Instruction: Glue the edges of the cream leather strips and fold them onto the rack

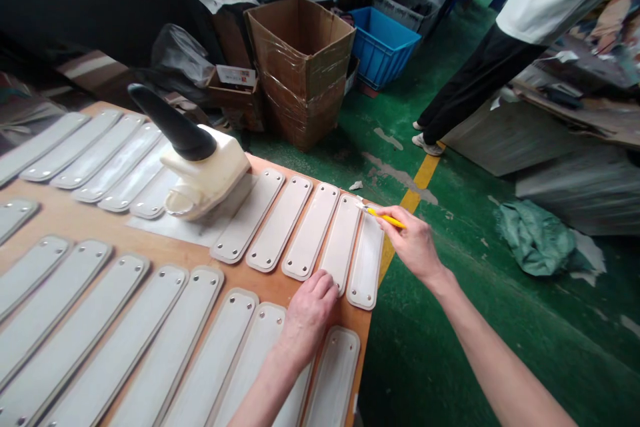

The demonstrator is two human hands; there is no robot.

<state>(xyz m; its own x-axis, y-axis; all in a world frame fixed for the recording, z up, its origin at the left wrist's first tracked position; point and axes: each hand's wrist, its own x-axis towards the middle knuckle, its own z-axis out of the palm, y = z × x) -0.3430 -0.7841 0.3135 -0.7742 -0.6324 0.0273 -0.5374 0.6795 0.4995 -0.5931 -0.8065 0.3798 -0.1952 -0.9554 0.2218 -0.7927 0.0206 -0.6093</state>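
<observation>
Several pale rounded strips with metal studs near their ends lie in rows on the wooden table (200,255). My right hand (413,240) is closed round a yellow-handled brush (393,218), whose tip meets the top of a pale strip (344,233) near the table's right corner. My left hand (311,307) has its fingers bent together at the lower end of that same strip; whether they grip it is hidden. Farther left, a cream plastic container (213,170) with a black cone-shaped piece (175,125) on it rests on white paper (173,230).
Beyond the table stand a tall cardboard box (305,73) and a blue crate (383,47). A person in dark trousers (465,83) stands on the green floor at the right. A green sack (535,237) lies on the floor.
</observation>
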